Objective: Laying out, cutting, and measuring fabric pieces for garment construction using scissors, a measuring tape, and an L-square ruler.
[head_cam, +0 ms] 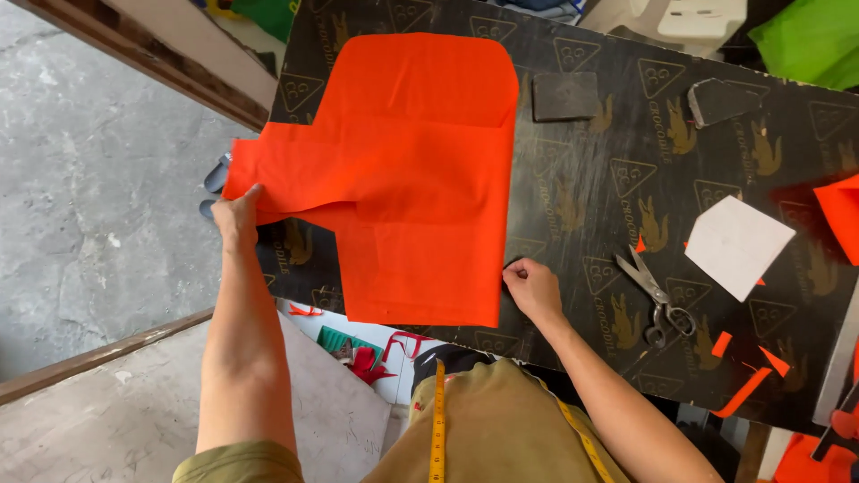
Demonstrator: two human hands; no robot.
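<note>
I note the orange fabric piece (407, 174) lying flat on the dark printed board (582, 188), its left flap overhanging the board's edge. My left hand (235, 217) pinches that flap's lower corner, fingers closed on the cloth. My right hand (531, 288) rests at the fabric's lower right edge, fingertips narrow and pressing the hem. Right of the fabric lie scissors (656, 295), then a white paper piece (736, 246); orange scraps (747, 386) sit beyond.
</note>
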